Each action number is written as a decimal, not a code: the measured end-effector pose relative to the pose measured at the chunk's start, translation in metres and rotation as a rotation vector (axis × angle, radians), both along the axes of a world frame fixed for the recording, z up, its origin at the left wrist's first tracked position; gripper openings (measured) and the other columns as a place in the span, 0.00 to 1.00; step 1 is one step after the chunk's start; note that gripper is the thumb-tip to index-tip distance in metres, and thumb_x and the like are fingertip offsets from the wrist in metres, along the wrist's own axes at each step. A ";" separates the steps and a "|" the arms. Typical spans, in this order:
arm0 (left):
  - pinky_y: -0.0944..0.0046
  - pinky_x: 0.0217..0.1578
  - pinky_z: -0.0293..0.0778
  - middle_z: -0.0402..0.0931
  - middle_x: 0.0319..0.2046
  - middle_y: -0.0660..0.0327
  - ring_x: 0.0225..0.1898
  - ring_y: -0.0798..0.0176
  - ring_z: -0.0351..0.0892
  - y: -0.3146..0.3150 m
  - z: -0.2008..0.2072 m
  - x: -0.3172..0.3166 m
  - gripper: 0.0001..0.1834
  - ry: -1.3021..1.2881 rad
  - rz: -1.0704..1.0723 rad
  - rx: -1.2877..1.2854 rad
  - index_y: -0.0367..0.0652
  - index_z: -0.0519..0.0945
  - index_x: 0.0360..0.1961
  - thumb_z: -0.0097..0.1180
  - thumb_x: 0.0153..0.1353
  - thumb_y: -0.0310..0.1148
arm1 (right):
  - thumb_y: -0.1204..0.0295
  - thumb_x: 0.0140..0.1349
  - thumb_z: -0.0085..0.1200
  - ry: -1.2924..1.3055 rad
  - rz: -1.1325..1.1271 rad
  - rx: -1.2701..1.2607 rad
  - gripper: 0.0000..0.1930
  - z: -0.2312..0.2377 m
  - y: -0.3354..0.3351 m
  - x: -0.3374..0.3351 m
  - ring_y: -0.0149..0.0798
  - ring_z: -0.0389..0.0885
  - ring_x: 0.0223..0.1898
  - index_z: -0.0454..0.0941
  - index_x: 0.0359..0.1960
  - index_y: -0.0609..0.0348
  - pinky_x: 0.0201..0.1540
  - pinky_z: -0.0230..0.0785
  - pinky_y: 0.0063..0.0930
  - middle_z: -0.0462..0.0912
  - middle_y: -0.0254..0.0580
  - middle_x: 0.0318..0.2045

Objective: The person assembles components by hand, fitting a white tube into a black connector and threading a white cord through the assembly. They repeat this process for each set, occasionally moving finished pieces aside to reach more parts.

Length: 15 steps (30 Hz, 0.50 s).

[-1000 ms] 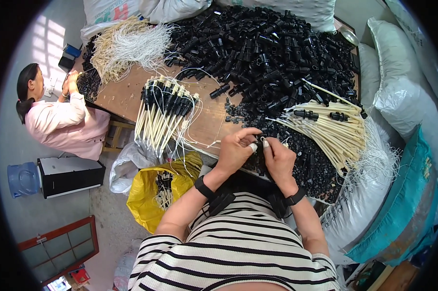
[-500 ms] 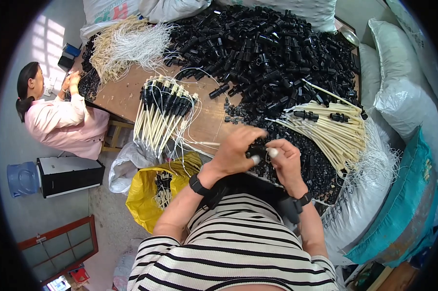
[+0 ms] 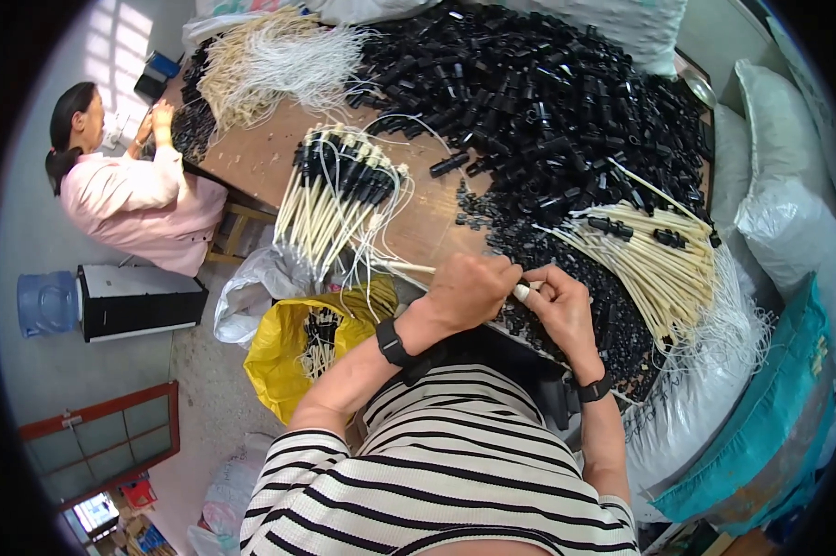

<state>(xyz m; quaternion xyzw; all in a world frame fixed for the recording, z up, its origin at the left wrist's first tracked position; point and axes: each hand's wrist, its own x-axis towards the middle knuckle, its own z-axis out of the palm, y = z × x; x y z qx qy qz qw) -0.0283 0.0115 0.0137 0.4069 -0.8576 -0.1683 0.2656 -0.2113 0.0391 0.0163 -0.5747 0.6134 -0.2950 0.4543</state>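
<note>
Over the table's near edge, my left hand (image 3: 473,289) and my right hand (image 3: 563,310) meet with fingers closed. Between them a small part of a black plastic fitting (image 3: 526,282) shows; my fingers cover the rest. White wraps the tip of my right thumb. A pale tube (image 3: 407,266) runs up to my left hand from the left, and its end is hidden there. To the left lies a bundle of cream tubes with black fittings (image 3: 336,190) and white cords. On the right, many cream tubes (image 3: 654,264) lie fanned out, with a few black fittings on top.
A large heap of black fittings (image 3: 538,102) covers the back of the table (image 3: 427,208). Small black pieces (image 3: 589,287) lie nearer me. A yellow bag (image 3: 274,357) stands at left. White sacks (image 3: 788,195) crowd the right. A co-worker (image 3: 144,195) sits at far left.
My left hand has turned and closed in against my right hand, covering most of the black fitting. The whole view has shifted slightly, so the table contents appear farther right.
</note>
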 end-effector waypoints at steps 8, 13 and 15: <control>0.57 0.30 0.70 0.78 0.26 0.61 0.27 0.56 0.77 -0.021 -0.017 0.046 0.10 0.145 0.211 -0.208 0.44 0.82 0.31 0.60 0.44 0.27 | 0.78 0.55 0.61 0.276 -0.077 -0.773 0.04 0.008 -0.007 0.007 0.42 0.79 0.27 0.81 0.32 0.62 0.31 0.72 0.31 0.80 0.45 0.27; 0.52 0.57 0.56 0.78 0.40 0.60 0.50 0.53 0.71 -0.051 -0.023 0.106 0.15 -0.214 0.722 -0.345 0.44 0.82 0.35 0.57 0.43 0.30 | 0.70 0.47 0.65 0.376 0.251 -0.541 0.11 0.004 0.002 -0.007 0.45 0.81 0.33 0.82 0.34 0.56 0.33 0.72 0.36 0.82 0.40 0.40; 0.52 0.59 0.55 0.78 0.42 0.59 0.51 0.52 0.70 -0.061 -0.018 0.094 0.18 -0.205 0.742 -0.377 0.44 0.82 0.39 0.57 0.43 0.29 | 0.69 0.48 0.65 0.327 0.417 -0.667 0.12 0.004 0.005 0.009 0.43 0.81 0.32 0.83 0.35 0.55 0.33 0.72 0.34 0.82 0.40 0.40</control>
